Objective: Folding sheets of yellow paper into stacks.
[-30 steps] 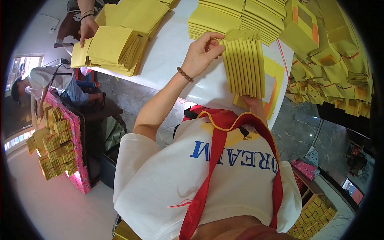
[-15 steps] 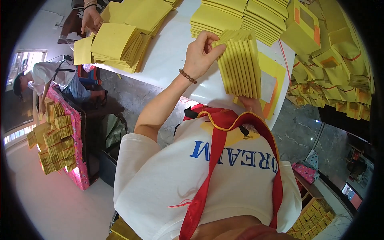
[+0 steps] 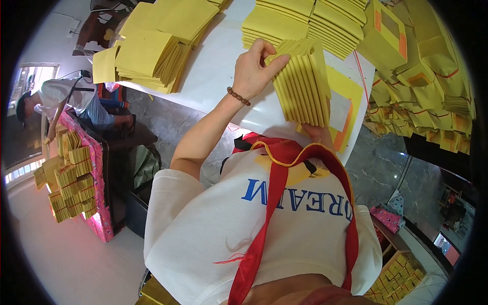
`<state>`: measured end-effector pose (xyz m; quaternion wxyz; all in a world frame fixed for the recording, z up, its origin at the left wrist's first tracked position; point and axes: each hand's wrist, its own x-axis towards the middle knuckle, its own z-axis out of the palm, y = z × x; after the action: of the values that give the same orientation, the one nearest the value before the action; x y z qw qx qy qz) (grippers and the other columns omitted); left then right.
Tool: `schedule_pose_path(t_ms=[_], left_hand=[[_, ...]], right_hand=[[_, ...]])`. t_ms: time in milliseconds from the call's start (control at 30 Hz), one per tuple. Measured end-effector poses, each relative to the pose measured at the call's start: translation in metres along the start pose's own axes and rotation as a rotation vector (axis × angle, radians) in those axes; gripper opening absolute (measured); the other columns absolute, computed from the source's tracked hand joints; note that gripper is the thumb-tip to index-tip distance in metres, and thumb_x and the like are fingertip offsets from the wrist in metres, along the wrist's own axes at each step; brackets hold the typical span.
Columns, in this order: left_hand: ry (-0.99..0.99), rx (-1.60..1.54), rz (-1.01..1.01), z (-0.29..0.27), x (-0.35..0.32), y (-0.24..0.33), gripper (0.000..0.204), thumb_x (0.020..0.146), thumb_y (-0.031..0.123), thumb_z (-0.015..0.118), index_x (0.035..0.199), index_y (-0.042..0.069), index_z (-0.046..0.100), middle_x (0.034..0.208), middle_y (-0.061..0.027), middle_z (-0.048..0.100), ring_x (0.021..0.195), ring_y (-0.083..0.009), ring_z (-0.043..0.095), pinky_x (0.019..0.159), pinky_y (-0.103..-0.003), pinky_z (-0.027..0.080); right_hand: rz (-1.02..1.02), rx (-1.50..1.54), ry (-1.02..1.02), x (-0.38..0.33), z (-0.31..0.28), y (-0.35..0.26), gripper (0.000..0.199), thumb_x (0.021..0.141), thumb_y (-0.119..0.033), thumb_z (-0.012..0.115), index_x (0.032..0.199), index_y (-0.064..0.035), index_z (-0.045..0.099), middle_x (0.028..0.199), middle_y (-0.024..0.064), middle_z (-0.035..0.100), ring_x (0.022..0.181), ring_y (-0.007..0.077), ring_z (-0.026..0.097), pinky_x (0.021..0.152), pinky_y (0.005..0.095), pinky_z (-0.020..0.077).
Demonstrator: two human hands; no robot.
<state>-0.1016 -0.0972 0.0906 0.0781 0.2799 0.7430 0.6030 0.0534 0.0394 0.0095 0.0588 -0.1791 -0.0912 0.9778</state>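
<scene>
I hold a stack of folded yellow paper envelopes [image 3: 304, 89], fanned so that their edges show as a row of ridges. Its upper left corner is pinched between the thumb and fingers of my left hand [image 3: 261, 68], which has a beaded bracelet at the wrist. My right hand [image 3: 318, 134] grips the stack from its lower end; most of its fingers are hidden behind the paper. Beneath the stack, on the white table [image 3: 216, 76], lies a flat yellow sheet [image 3: 352, 84] with a pale panel and an orange strip.
Neat yellow stacks [image 3: 277, 23] lie along the table's far side, with another pile [image 3: 150, 56] at the left. A yellow box [image 3: 384, 35] stands far right, beside heaped bundles [image 3: 427, 96]. At left, a person [image 3: 71, 96] reaches toward bundles [image 3: 73, 175] on a pink-covered table.
The held stack has tilted slightly, its lower end shifting left. Another person's hand at the upper left pile has gone out of view. My left hand has barely moved.
</scene>
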Motion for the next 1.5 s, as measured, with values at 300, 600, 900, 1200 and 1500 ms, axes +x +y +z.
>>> schedule_pose_path(t_ms=[300,600,900,1200,1500], left_hand=[[-0.014,0.193,0.034,-0.002,0.000,0.007,0.049,0.075,0.049,0.066,0.084,0.003,0.052,0.061,-0.0068,0.054,0.050,-0.0184,0.050,0.048,-0.032,0.038],[-0.047,0.335,0.012,-0.004,0.000,0.008,0.054,0.073,0.057,0.063,0.085,0.006,0.050,0.050,-0.0061,0.047,0.047,-0.0222,0.049,0.046,-0.036,0.036],[-0.063,0.337,0.101,-0.005,-0.012,0.033,0.049,0.080,0.048,0.063,0.096,0.003,0.051,0.063,-0.0023,0.055,0.052,-0.0118,0.050,0.049,-0.026,0.039],[-0.655,-0.138,-0.060,-0.064,-0.009,-0.036,0.115,0.071,0.041,0.074,0.142,0.002,-0.007,0.133,-0.0192,0.040,0.125,-0.0270,0.037,0.105,-0.036,0.026],[-0.578,0.340,-0.088,-0.068,-0.010,-0.134,0.109,0.055,0.033,0.084,0.141,0.014,0.019,0.134,-0.0120,0.041,0.127,-0.0273,0.034,0.105,-0.042,0.017]], right_hand=[[0.185,0.435,-0.232,0.002,-0.017,0.003,0.053,0.090,-0.044,0.043,0.125,-0.0039,0.048,0.118,0.0138,0.057,0.101,0.0271,0.059,0.083,0.0434,0.0501],[0.008,-0.069,-0.137,0.015,-0.032,0.000,0.051,0.091,-0.042,0.042,0.125,-0.0047,0.047,0.118,0.0129,0.057,0.101,0.0252,0.059,0.083,0.0413,0.0505],[-0.122,-0.189,-0.072,0.004,-0.024,-0.004,0.048,0.090,-0.037,0.045,0.125,-0.0044,0.046,0.119,0.0118,0.055,0.104,0.0239,0.057,0.083,0.0403,0.0505],[-0.387,-0.652,-0.015,0.007,0.006,-0.027,0.059,0.074,-0.015,0.068,0.125,-0.0033,0.041,0.117,0.0107,0.053,0.104,0.0222,0.056,0.086,0.0341,0.0491],[-0.573,-1.571,-0.261,0.056,-0.009,0.002,0.088,0.061,-0.019,0.083,0.130,-0.0046,0.030,0.119,0.0100,0.045,0.113,0.0216,0.045,0.096,0.0339,0.0391]])
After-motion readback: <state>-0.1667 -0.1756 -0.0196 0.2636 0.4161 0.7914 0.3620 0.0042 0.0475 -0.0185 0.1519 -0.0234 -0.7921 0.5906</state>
